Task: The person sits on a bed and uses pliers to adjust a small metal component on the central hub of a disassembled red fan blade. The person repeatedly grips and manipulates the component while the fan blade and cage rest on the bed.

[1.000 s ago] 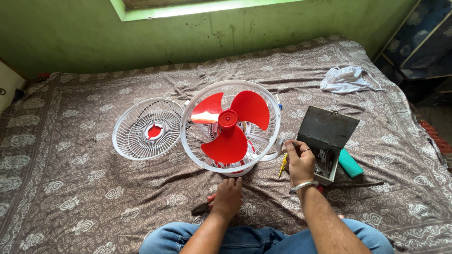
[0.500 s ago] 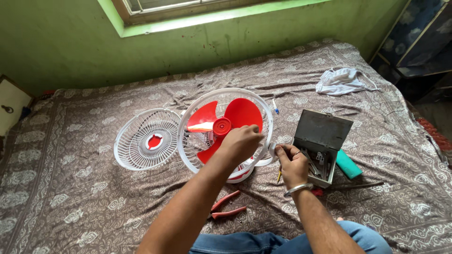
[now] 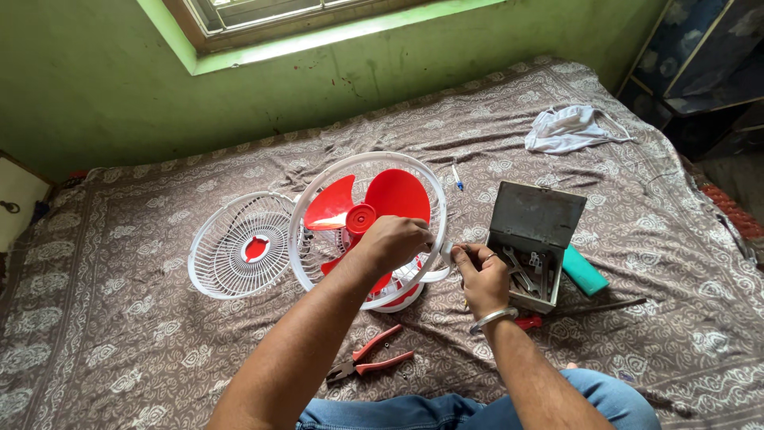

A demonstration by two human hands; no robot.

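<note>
Both hands grip the fan (image 3: 370,227), left hand (image 3: 395,241) and right hand (image 3: 480,275), blades facing upward.

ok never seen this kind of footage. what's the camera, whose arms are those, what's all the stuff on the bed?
There is one view, from a camera worn on the person's head, looking down, so both arms are the wearer's own. No robot is involved.

The left hand rests on the rim of a table fan with red blades, its front guard off. The right hand, wearing a metal bangle, pinches something small at the rim; I can't tell what.

On the patterned bedspread lie the detached white grille, red-handled pliers, an open metal toolbox, a teal object and a white cloth.
</note>
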